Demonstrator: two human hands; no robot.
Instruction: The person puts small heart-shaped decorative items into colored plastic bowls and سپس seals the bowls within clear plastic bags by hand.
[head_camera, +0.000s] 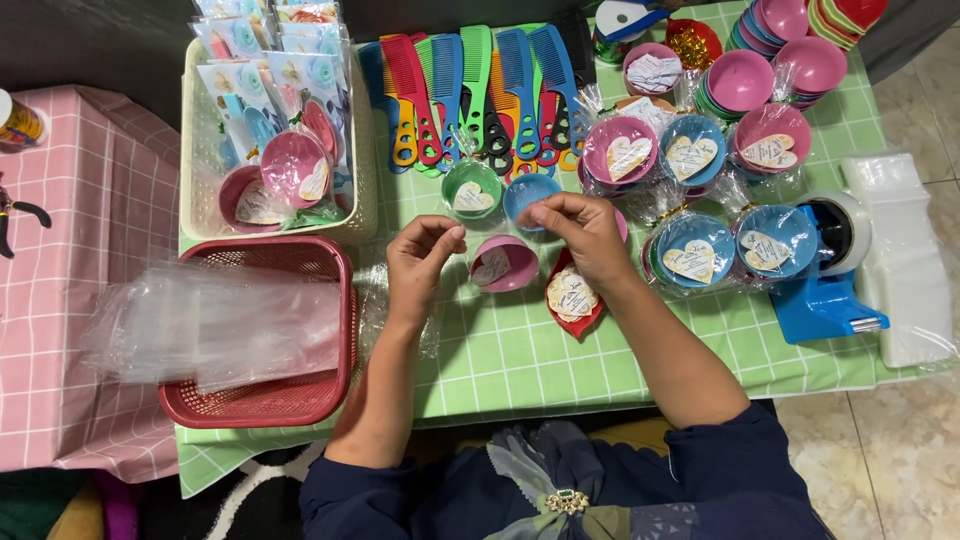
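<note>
Head view: both hands hover over the middle of the green checked tablecloth (560, 360), the left hand (422, 255) with fingers curled narrow and thumb against fingertips, the right hand (585, 235) likewise pinched, apparently on something too small to identify, held directly above a blue bowl (528, 192). A pink bowl (503, 264) containing a heart-shaped card lies tilted between the hands, within easy reach, with a red dish of cards (573, 298) beside the right wrist. Toward the far edge combs (470, 95) lie fanned; bagged bowls (690, 250) cluster right, beside a blue tape dispenser (825, 280); a red basket (265, 400) holding clear bags sits at the left edge.
</note>
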